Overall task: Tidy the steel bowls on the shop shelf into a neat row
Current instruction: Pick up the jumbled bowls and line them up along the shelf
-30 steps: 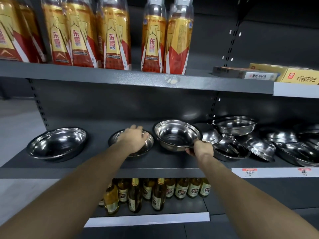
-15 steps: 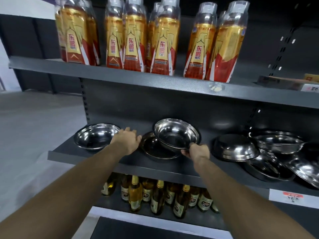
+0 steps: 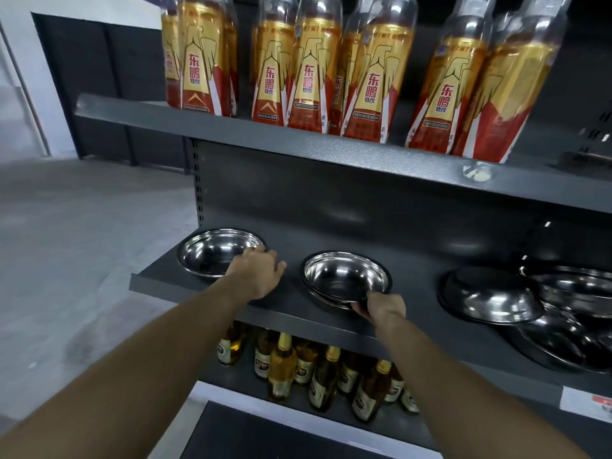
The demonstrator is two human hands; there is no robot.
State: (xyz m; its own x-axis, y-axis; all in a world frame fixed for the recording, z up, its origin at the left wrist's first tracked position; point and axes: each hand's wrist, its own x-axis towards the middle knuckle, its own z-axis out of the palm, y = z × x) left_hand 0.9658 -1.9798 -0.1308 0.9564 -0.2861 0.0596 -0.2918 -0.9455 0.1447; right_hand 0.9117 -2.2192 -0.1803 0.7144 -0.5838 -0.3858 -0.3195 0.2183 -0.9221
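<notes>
Left hand [image 3: 256,274] reaching forward, knuckles up, fingers loosely curled beside the rim of the leftmost steel bowl [image 3: 218,251], touching its near right edge; whether gripping, cannot tell. Right hand [image 3: 384,306] pinching the near rim of the middle steel bowl [image 3: 346,276], nested in another on the grey shelf [image 3: 298,313]. Further right, an upturned bowl [image 3: 490,299] against jumbled bowls [image 3: 576,293].

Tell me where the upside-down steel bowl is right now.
The upside-down bowl sits on the middle shelf, right of the nested bowls held by the right hand, against the jumbled bowl pile at the right edge.
</notes>
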